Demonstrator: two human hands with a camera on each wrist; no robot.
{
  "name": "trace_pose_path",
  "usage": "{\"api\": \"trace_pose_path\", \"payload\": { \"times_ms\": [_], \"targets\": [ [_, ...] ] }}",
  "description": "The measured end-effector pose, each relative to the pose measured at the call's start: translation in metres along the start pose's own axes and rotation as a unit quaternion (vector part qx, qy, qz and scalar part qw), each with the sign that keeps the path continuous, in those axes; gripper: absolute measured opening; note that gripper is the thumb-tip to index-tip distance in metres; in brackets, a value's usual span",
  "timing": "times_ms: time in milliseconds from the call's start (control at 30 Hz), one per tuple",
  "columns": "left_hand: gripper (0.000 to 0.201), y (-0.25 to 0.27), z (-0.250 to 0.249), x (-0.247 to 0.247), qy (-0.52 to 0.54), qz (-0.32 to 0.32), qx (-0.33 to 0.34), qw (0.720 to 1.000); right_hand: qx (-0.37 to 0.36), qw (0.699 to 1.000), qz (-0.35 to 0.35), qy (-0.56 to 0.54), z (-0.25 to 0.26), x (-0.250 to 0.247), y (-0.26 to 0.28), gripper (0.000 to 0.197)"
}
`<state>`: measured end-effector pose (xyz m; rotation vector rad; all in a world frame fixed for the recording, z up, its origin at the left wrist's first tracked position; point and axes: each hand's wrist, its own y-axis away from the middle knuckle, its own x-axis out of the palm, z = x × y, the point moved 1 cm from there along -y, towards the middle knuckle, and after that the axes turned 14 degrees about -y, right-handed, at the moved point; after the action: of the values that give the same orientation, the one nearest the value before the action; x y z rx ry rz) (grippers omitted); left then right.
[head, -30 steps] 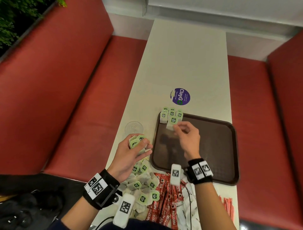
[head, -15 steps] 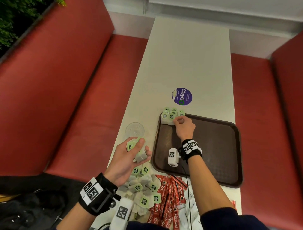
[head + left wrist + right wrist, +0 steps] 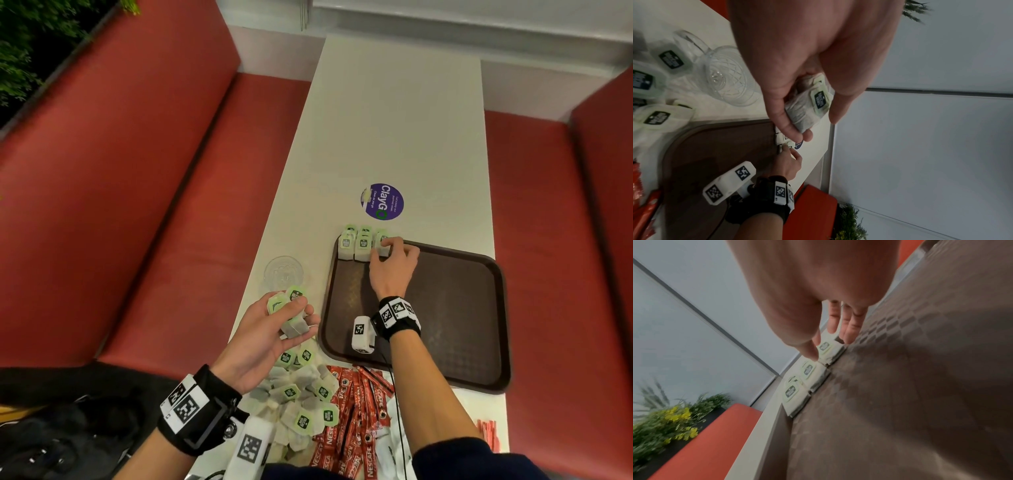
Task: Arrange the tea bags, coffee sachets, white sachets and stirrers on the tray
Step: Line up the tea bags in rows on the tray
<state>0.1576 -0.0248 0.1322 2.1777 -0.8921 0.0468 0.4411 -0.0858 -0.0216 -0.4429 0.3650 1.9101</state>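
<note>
A brown tray [image 3: 452, 308] lies on the white table. Three short stacks of green-tagged tea bags [image 3: 354, 245] line its far-left corner. My right hand [image 3: 379, 250] reaches there, thumb and fingers pinching the rightmost tea bag [image 3: 833, 354] at the row's end. To the left of the tray my left hand [image 3: 291, 318] hovers palm up, gripping a small bunch of tea bags [image 3: 807, 112]. Loose tea bags [image 3: 301, 397], red coffee sachets [image 3: 359, 411] and white sachets [image 3: 388, 452] are heaped at the near edge. Orange stirrers [image 3: 488, 433] lie at the near right.
An empty cut glass [image 3: 283, 272] stands by the table's left edge, just beyond my left hand. A purple round sticker [image 3: 382, 201] is on the table behind the tray. Red bench seats [image 3: 191, 240] flank the narrow table on both sides.
My right hand has carried a tea bag forward from mid-tray to the far-left corner and set it against the row. The left hand has stayed put, still gripping its bunch.
</note>
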Motion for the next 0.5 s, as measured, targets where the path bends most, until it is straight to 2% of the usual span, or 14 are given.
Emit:
{"api": "trace_pose_path", "payload": {
  "times_ms": [200,500],
  "targets": [
    [0.033,0.004,0.003,-0.003,-0.002,0.001,0.006,1.000,0.000,0.999,0.031,0.035,-0.011,-0.007,-0.002,0.014],
    [0.034,0.006,0.003,-0.004,0.000,0.001,0.003,1.000,-0.008,0.997,0.036,0.066,-0.019,-0.008,-0.001,0.015]
  ]
}}
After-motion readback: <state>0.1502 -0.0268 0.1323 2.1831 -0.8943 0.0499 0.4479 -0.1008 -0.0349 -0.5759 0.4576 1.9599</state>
